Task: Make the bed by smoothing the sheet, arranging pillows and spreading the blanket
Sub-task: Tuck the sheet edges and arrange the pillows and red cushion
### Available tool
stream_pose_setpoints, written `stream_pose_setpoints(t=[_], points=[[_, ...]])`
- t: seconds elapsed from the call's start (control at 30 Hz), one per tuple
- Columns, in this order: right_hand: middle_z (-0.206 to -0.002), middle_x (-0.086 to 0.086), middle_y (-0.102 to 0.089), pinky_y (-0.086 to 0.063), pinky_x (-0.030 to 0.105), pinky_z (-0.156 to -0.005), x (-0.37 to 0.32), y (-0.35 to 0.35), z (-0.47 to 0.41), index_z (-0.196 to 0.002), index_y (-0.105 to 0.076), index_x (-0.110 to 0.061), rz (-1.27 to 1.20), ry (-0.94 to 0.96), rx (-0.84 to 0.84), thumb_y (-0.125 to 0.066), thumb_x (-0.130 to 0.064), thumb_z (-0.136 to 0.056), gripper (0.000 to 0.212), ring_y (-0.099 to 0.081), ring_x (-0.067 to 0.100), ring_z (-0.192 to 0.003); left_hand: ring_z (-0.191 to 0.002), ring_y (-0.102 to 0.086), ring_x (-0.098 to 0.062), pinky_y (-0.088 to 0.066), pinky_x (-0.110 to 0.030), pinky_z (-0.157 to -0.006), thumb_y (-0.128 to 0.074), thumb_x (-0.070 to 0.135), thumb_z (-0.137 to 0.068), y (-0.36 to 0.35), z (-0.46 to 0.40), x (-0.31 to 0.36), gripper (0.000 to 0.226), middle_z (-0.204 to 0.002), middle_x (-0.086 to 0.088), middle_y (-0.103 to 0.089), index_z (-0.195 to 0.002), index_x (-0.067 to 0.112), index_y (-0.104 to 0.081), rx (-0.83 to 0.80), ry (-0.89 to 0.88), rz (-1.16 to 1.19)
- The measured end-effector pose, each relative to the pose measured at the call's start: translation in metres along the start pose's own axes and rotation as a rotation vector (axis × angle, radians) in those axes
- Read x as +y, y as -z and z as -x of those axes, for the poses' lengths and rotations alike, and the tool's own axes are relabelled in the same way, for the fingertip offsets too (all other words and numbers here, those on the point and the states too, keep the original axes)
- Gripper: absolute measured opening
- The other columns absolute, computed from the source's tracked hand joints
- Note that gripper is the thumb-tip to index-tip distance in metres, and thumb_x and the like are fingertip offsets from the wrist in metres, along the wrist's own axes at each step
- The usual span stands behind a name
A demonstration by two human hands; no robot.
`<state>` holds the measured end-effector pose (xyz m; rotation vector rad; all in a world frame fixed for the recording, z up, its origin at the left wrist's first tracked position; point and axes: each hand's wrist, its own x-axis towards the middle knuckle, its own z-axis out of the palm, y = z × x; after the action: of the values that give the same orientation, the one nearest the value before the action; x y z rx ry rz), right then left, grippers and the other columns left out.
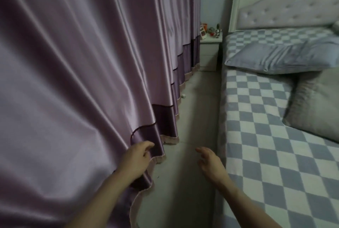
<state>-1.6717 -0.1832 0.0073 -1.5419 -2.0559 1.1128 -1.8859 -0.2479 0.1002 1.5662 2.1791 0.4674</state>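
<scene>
Purple curtain [82, 81] beside checked bed [266, 136]

Standing in the gap between curtain [73, 81] and bed [275, 154].
Left hand [136, 158] rests against the curtain's hem, right hand [211, 161] hangs loose over the floor [192, 117]; two pillows [286, 57] lie on the checked sheet [256, 126] (one blurred).

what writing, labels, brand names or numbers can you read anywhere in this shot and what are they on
No text can be read anywhere in this view.
The small card or box on the nightstand has red and white patches that may be printing, but it is too small and blurred to read.
The curtain, checkered sheet, pillows and headboard show no lettering.
</scene>
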Motion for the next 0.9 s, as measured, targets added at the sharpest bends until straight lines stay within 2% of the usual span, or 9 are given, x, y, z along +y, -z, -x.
stream_pose_setpoints(t=[0.13,0.33,0.47,0.6,0.77,0.9], points=[[-0.138,0.008,-0.048,-0.036,0.03,-0.108,0.006,0.031,-0.034,-0.131,-0.051,-0.009,0.045,-0.076,0.081,-0.053,0.0,-0.085,0.047,-0.048,0.024,-0.127,-0.116,-0.056,-0.018,-0.043,-0.026,-0.098,-0.045,0.006,-0.09,-0.005,-0.059,0.022,0.037,-0.125,-0.001,-0.062,-0.121,0.018,-0.06,-0.052,-0.085,0.019],[-0.134,0.008,-0.053,-0.04,0.026,-0.098,0.013,0.074,-0.098,-0.13,-0.052,-0.01,0.057,-0.173,0.246,-0.052,-0.001,-0.089,0.042,-0.053,0.022,-0.12,-0.118,-0.055,-0.018,-0.044,-0.032,-0.099,-0.044,0.005,-0.089,-0.021,-0.159,0.051,0.036,-0.124,-0.001,-0.062,-0.119,0.016,-0.061,-0.158,-0.23,0.019],[-0.137,0.006,-0.049,-0.039,0.024,-0.099,0.007,0.096,-0.159,-0.132,-0.049,-0.012,0.061,-0.2,0.296,-0.051,-0.004,-0.091,0.042,-0.049,0.02,-0.124,-0.116,-0.056,-0.018,-0.043,-0.028,-0.097,-0.044,0.006,-0.09,-0.025,-0.244,0.067,0.036,-0.125,-0.001,-0.061,-0.12,0.016,-0.061,-0.181,-0.302,-0.001],[-0.137,0.006,-0.05,-0.039,0.028,-0.1,0.001,0.131,-0.242,-0.132,-0.05,-0.013,0.064,-0.24,0.367,-0.052,-0.005,-0.091,0.041,-0.05,0.02,-0.122,-0.115,-0.057,-0.019,-0.044,-0.032,-0.099,-0.043,0.007,-0.091,-0.02,-0.351,0.098,0.036,-0.126,-0.003,-0.061,-0.122,0.016,-0.06,-0.213,-0.347,0.029],[-0.139,0.005,-0.048,-0.039,0.028,-0.102,-0.007,0.181,-0.32,-0.132,-0.05,-0.012,0.075,-0.256,0.475,-0.052,-0.004,-0.091,0.041,-0.049,0.019,-0.124,-0.117,-0.056,-0.021,-0.044,-0.03,-0.097,-0.042,0.008,-0.091,-0.007,-0.45,0.146,0.038,-0.127,-0.003,-0.06,-0.122,0.02,-0.059,-0.19,-0.414,-0.023],[-0.141,0.005,-0.046,-0.039,0.033,-0.106,-0.002,0.213,-0.373,-0.132,-0.05,-0.013,0.062,-0.285,0.516,-0.053,-0.005,-0.091,0.042,-0.047,0.02,-0.127,-0.116,-0.056,-0.023,-0.044,-0.033,-0.098,-0.042,0.006,-0.089,-0.007,-0.512,0.179,0.038,-0.128,-0.004,-0.059,-0.121,0.019,-0.059,-0.23,-0.456,0.002]])
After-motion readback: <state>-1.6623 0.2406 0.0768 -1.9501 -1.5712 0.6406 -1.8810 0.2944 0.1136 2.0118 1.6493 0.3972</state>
